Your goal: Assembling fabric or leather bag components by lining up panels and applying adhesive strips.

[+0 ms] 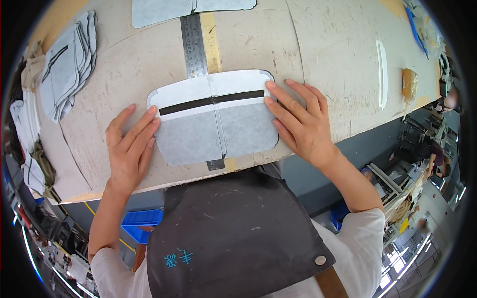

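Fabric panel (218, 116) lay flat on the table (323, 44), near its front edge, centred over a steel ruler (194, 44) that ran away from the body and showed again as a short end just under the panel's near edge. Grey-white, rounded at the corners, with a dark strip (211, 102) across the upper part and a stitched seam down the middle. Long axis ran left to right, tilted slightly so the right end sat farther away; dark strip followed the same line, and the centre seam sat roughly over the ruler.

Left hand (130, 149) rested with fingers straight and together, tips touching the panel's left edge. Right hand (300, 121) lay with fingers spread apart, tips pressing the right edge. Neither hand closed on anything; both flat and open against the cloth.

Judged from the layout: panel already placed and seemingly lined up on the ruler, strip already attached; smoothing or final squaring apparently in progress. Stack of similar grey pieces (69, 64) waited at the far left, another piece (189, 10) lay at the far edge beside the ruler, so more pieces probably remained.
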